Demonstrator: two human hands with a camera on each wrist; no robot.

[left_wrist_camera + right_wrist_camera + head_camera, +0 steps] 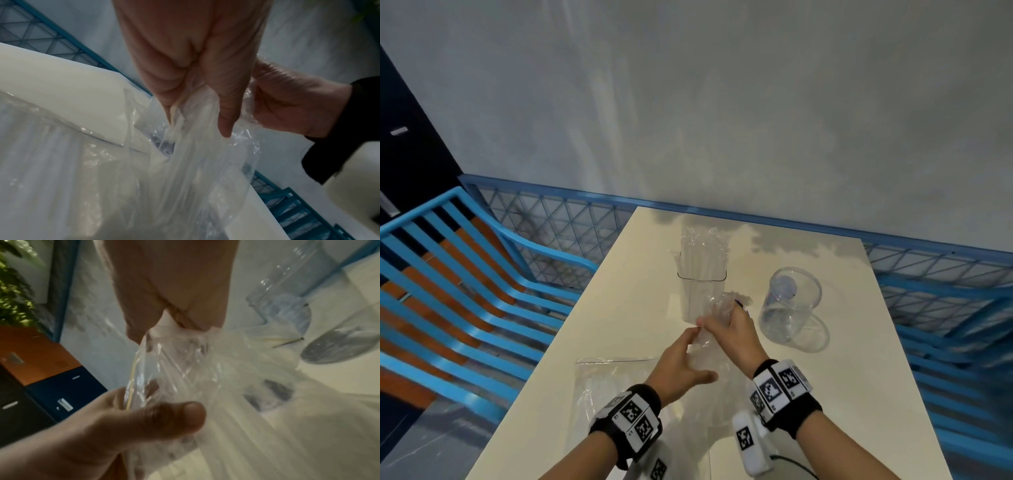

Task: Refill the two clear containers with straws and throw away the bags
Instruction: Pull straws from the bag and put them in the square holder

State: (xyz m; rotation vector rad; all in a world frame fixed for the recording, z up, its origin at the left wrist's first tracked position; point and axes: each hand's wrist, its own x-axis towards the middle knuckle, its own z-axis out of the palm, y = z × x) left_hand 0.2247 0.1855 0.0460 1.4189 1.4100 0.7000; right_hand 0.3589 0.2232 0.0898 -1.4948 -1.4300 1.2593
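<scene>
Both my hands hold one crumpled clear plastic bag (722, 306) just above the cream table (842, 359). My left hand (697, 337) pinches the bag (195, 162) from the near side. My right hand (717, 323) grips its bunched part (185, 366). Right behind them a square clear container (702, 284) stands with pale straws in it and crinkled plastic around their tops. To the right stands a round clear container (791, 301), also in the right wrist view (283, 293), with nothing in it. A second clear bag (613, 387) lies flat at the near left.
A blue slatted chair (482, 274) stands left of the table. Blue mesh fencing (558, 222) runs behind and along the right side. A small white device (750, 445) with a cable lies near the table's front edge, under my right forearm.
</scene>
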